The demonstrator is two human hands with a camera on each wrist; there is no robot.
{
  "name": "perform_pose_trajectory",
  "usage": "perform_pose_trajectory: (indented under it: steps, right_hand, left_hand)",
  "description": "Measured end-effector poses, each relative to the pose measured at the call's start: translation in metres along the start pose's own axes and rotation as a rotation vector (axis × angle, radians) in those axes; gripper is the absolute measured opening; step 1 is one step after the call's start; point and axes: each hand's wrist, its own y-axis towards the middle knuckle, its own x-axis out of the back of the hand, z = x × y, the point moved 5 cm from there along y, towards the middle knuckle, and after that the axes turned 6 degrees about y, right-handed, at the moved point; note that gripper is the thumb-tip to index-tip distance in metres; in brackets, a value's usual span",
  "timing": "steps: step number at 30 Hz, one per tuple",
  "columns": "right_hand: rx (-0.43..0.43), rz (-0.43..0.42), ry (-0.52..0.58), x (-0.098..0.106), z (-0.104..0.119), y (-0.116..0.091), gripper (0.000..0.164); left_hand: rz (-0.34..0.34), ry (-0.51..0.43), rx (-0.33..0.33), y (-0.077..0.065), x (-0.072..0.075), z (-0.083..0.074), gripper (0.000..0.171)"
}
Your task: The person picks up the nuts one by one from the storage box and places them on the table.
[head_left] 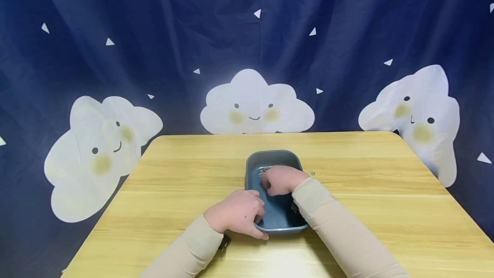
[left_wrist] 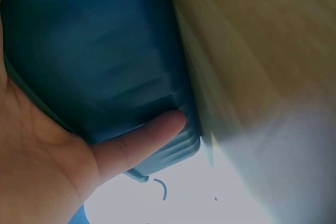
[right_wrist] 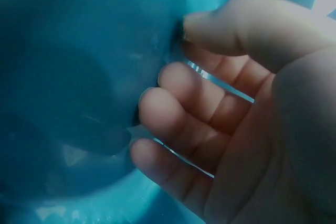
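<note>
A dark blue-grey plastic basin (head_left: 275,213) lies on the table, with several small shiny metal pieces (head_left: 261,172) near its far left part. My left hand (head_left: 241,213) grips the near left corner; the thumb (left_wrist: 157,132) presses the outer wall in the left wrist view. My right hand (head_left: 283,179) reaches inside, beside the metal pieces. In the right wrist view its fingers (right_wrist: 163,111) are bent and the thumb (right_wrist: 215,32) comes close to the index finger at the basin surface. I cannot tell whether a piece sits between them.
One small shiny metal piece (head_left: 313,173) lies on the wooden table (head_left: 185,166) just right of the basin. Behind the table's far edge hangs a dark blue curtain (head_left: 224,20) printed with white clouds.
</note>
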Motion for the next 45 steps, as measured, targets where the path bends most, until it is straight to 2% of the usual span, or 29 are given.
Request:
perform_pose_trajectory:
  steps: [5, 9, 19, 26, 32, 37, 45]
  right_hand:
    - [0.023, 0.013, 0.029, 0.001, 0.001, 0.000, 0.012]
    - [0.048, -0.007, 0.068, 0.005, 0.001, -0.003, 0.011]
    - [0.140, -0.145, 0.165, 0.024, -0.001, -0.015, 0.015]
    - [0.175, -0.273, 0.193, 0.042, -0.003, -0.034, 0.014]
    - [0.186, -0.348, 0.242, 0.062, -0.004, -0.054, 0.009]
    - [0.167, -0.400, 0.271, 0.076, -0.011, -0.069, 0.014]
    - [0.052, -0.452, 0.268, 0.077, -0.048, -0.080, 0.014]
  left_hand:
    - [0.001, -0.014, 0.003, 0.000, 0.000, 0.001, 0.050]
    - [-0.018, -0.017, -0.006, -0.001, 0.001, 0.001, 0.051]
    - [-0.024, 0.002, -0.028, 0.000, -0.001, -0.001, 0.052]
    - [-0.042, 0.001, -0.036, 0.000, -0.002, 0.000, 0.052]
    - [-0.023, 0.006, -0.024, -0.001, -0.002, 0.001, 0.051]
    - [-0.009, 0.008, -0.008, -0.001, -0.002, 0.002, 0.051]
    - [0.008, 0.010, 0.012, -0.001, -0.005, 0.003, 0.050]
